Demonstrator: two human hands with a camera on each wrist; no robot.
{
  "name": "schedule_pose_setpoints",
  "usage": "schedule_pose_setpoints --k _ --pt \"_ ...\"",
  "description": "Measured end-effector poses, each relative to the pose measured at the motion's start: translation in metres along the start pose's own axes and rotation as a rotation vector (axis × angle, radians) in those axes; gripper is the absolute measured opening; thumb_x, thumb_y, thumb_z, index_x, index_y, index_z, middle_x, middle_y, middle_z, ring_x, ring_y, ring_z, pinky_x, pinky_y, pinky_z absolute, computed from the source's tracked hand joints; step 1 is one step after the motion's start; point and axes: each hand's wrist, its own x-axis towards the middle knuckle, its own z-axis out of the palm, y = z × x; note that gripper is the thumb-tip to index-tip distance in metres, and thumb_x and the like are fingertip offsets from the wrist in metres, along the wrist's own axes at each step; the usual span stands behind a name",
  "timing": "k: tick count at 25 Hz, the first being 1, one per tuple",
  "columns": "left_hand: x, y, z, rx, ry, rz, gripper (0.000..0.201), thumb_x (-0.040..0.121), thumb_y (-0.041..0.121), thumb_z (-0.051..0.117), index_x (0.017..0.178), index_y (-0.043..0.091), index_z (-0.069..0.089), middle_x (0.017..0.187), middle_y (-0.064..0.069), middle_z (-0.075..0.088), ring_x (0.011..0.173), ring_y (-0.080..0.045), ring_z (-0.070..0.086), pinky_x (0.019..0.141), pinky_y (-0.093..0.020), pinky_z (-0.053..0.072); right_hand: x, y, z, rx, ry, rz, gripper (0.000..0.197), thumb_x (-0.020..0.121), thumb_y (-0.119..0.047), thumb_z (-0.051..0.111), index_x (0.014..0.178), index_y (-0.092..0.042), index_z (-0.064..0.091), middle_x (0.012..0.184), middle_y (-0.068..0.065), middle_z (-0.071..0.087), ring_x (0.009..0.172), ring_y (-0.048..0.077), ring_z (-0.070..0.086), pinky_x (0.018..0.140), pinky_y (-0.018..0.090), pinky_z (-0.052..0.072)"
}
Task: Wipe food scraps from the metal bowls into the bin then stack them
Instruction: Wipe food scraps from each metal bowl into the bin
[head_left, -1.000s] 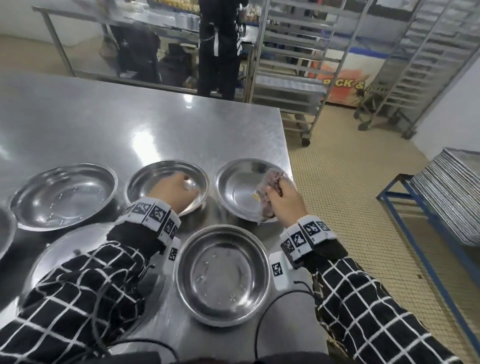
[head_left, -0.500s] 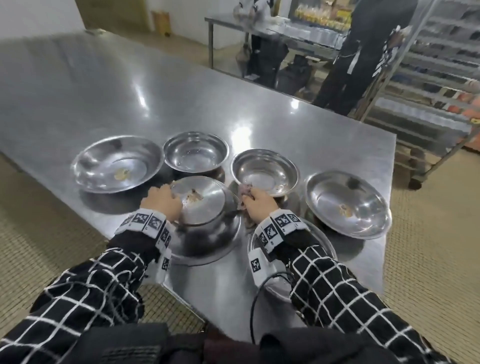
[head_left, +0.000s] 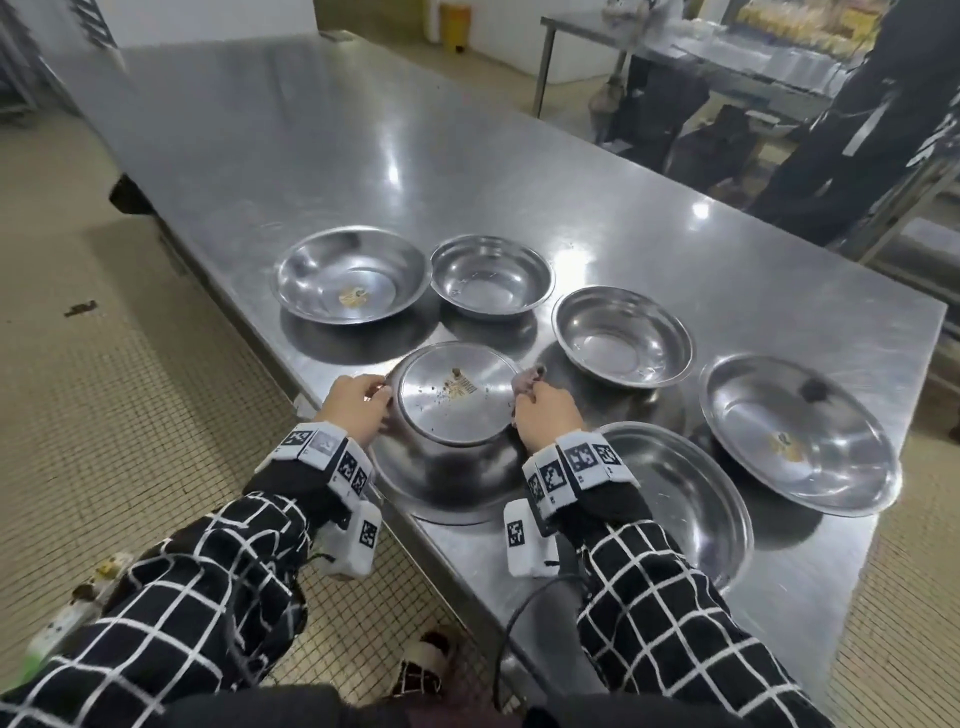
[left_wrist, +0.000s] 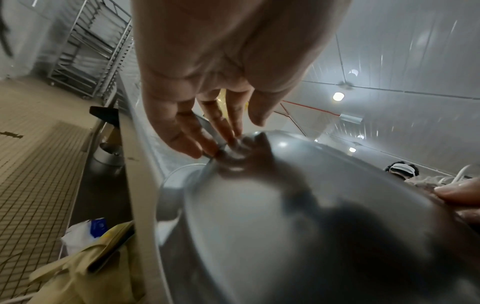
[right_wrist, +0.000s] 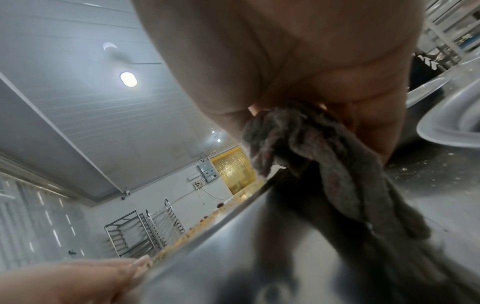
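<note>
A small metal bowl (head_left: 452, 400) with food scraps stuck inside is held tilted towards me, just above a wider bowl (head_left: 441, 488) at the table's near edge. My left hand (head_left: 358, 410) pinches its left rim, and the fingers (left_wrist: 215, 127) show at the rim in the left wrist view. My right hand (head_left: 545, 415) grips a grey-brown cloth (head_left: 527, 379) against the right rim. The right wrist view has the cloth (right_wrist: 324, 156) hanging down the bowl's outer wall (right_wrist: 233, 246). No bin is plainly in view.
Several more bowls sit on the steel table (head_left: 311, 156): a scrap-holding one (head_left: 353, 280) far left, two clean ones (head_left: 491, 275) (head_left: 621, 338), a wide one with scraps (head_left: 800, 431) at right, another (head_left: 680, 493) under my right forearm. A person (head_left: 841, 130) stands beyond.
A second ago my left hand lay in one bowl while my right wiped another. Both hands now hold one small bowl tilted up, and my view has swung to the left.
</note>
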Motion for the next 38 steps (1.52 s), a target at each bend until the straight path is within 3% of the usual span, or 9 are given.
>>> schedule_pose_setpoints --k 5,8,10,13,16,19,28,33,38 --pt "-0.035 -0.021 -0.002 -0.201 0.028 -0.121 0.035 0.099 0.033 0.044 0.123 0.01 0.05 0.115 -0.011 0.055 0.105 -0.029 0.057 0.095 -0.041 0.047 -0.032 0.009 0.027 0.147 0.061 0.027 0.035 0.1 -0.023 0.034 0.122 -0.006 0.055 0.124 0.019 0.047 0.108 0.033 0.051 0.101 0.039 0.039" --pt "-0.039 -0.039 -0.004 -0.196 0.028 -0.16 0.049 0.093 0.05 0.047 0.122 0.011 0.048 0.121 -0.011 0.056 0.109 -0.029 0.056 0.098 -0.045 0.045 -0.055 0.014 0.049 0.267 0.121 0.021 0.033 0.1 -0.027 0.039 0.121 -0.009 0.056 0.126 0.011 0.042 0.109 0.023 0.046 0.104 0.032 0.031" --pt "-0.034 -0.054 -0.011 -0.154 -0.008 -0.199 0.079 0.073 0.074 0.052 0.126 0.015 0.046 0.129 -0.011 0.052 0.114 -0.032 0.053 0.1 -0.047 0.044 -0.07 0.012 0.064 0.322 0.188 0.033 0.034 0.099 -0.029 0.041 0.126 -0.01 0.053 0.13 0.008 0.038 0.111 0.017 0.04 0.102 0.024 0.023" --pt "-0.021 -0.071 -0.018 -0.476 -0.21 -0.374 0.1 0.039 0.084 0.067 0.119 0.032 0.036 0.128 -0.011 0.048 0.111 -0.037 0.055 0.09 -0.054 0.05 -0.079 0.006 0.091 0.376 0.23 0.172 0.046 0.101 -0.035 0.036 0.14 -0.012 0.041 0.146 0.008 0.029 0.132 0.023 0.029 0.112 0.033 0.018" --pt "-0.003 -0.092 -0.016 -0.628 -0.356 -0.436 0.073 0.07 0.071 0.061 0.123 0.022 0.047 0.114 -0.014 0.061 0.101 -0.036 0.064 0.085 -0.054 0.054 -0.085 -0.005 0.107 0.432 0.301 0.263 0.049 0.102 -0.036 0.031 0.143 -0.011 0.036 0.15 0.008 0.028 0.138 0.028 0.025 0.114 0.041 0.017" --pt "0.011 -0.11 -0.016 -0.584 -0.34 -0.333 0.068 0.086 0.062 0.041 0.128 0.01 0.053 0.125 -0.017 0.06 0.114 -0.038 0.058 0.097 -0.055 0.047 -0.089 -0.011 0.12 0.464 0.368 0.303 0.046 0.102 -0.035 0.03 0.139 -0.01 0.042 0.143 0.011 0.038 0.135 0.031 0.029 0.113 0.042 0.018" --pt "0.028 -0.084 -0.039 -0.547 -0.332 -0.053 0.066 0.076 0.06 0.044 0.114 0.008 0.059 0.122 -0.023 0.059 0.115 -0.042 0.054 0.101 -0.056 0.042 -0.128 -0.043 0.12 0.678 0.661 0.264 0.033 0.102 -0.026 0.037 0.128 -0.011 0.051 0.115 0.0 0.047 0.108 0.012 0.042 0.094 0.021 0.027" --pt "0.005 -0.028 -0.026 -0.59 -0.45 0.026 0.064 0.079 0.055 0.043 0.115 0.003 0.057 0.123 -0.025 0.058 0.117 -0.042 0.053 0.102 -0.055 0.041 -0.158 -0.025 0.084 0.626 0.882 0.321 0.031 0.1 -0.034 0.04 0.124 -0.021 0.053 0.116 0.0 0.055 0.112 0.018 0.05 0.102 0.04 0.039" --pt "-0.03 0.029 0.038 -0.545 -0.652 0.102 0.089 0.055 0.073 0.043 0.112 0.006 0.058 0.124 -0.024 0.058 0.117 -0.042 0.053 0.101 -0.055 0.042 -0.221 0.006 0.047 0.636 1.104 0.476 0.035 0.1 -0.03 0.043 0.132 -0.016 0.044 0.122 0.001 0.055 0.116 0.021 0.051 0.094 0.027 0.037"
